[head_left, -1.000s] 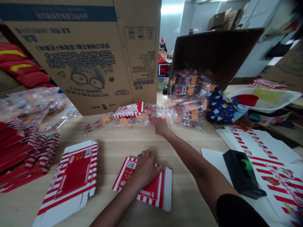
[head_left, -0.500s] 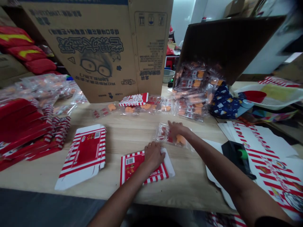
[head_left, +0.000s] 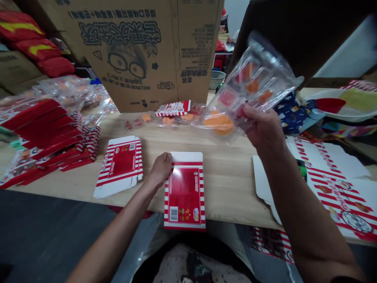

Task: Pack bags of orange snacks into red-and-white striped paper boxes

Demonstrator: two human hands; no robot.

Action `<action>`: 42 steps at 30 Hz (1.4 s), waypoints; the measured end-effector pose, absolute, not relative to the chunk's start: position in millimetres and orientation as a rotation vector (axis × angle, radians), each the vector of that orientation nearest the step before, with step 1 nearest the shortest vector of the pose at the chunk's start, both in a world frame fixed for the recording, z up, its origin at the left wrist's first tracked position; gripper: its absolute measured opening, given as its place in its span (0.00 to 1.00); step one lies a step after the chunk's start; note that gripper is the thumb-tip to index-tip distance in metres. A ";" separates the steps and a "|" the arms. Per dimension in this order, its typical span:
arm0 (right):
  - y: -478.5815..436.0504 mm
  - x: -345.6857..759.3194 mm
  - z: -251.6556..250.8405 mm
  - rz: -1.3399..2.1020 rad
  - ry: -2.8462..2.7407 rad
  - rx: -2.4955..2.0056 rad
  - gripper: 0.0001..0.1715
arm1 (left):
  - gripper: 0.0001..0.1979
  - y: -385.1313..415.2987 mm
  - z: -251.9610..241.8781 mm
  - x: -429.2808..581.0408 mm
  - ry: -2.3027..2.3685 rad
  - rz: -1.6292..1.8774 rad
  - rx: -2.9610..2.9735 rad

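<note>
My left hand (head_left: pixel 161 169) grips the upper left edge of a red-and-white striped carton (head_left: pixel 184 192), fingers closed. This flattish carton has a white end flap pointing away from me, and its near end hangs slightly over the table edge. Raised above the table at right, my right hand (head_left: pixel 262 127) is closed on a clear plastic packet (head_left: pixel 219 124) with orange and red pieces inside. More than one packet may be in that hand; blur and overlap hide this. A second striped carton (head_left: pixel 120 165) lies flat to the left of my left hand.
Red striped boxes (head_left: pixel 50 137) are stacked at left. A large brown cardboard box (head_left: pixel 132 90) stands at the back. Flat printed carton sheets (head_left: pixel 332 177) lie at right, near a white basket (head_left: pixel 362 112). Clear packets (head_left: pixel 67 94) are heaped at far left.
My right hand has lifted from the packet on the table and now holds packets up. My left hand has turned the carton lengthwise towards me and shifted to its left edge.
</note>
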State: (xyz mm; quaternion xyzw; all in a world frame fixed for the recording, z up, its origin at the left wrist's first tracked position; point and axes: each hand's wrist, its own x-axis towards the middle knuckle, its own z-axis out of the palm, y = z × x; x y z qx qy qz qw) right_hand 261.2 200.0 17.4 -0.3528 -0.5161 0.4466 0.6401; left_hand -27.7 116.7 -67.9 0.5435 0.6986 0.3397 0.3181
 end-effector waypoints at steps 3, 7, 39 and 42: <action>171.4 213.7 15.9 1.179 -1.058 -0.629 0.12 | 0.16 87.4 -73.1 -15.8 1.779 0.917 1.465; 144.2 175.2 -23.4 1.446 -0.970 -0.667 0.17 | 0.16 60.3 -81.0 -14.6 1.624 0.991 1.412; 156.4 235.5 -13.8 1.898 -1.830 -0.767 0.19 | 0.20 27.9 -78.6 -10.9 1.087 1.251 0.968; 153.2 231.9 -12.4 1.833 -1.929 -0.723 0.19 | 0.19 32.9 -80.3 -6.1 1.141 1.276 0.890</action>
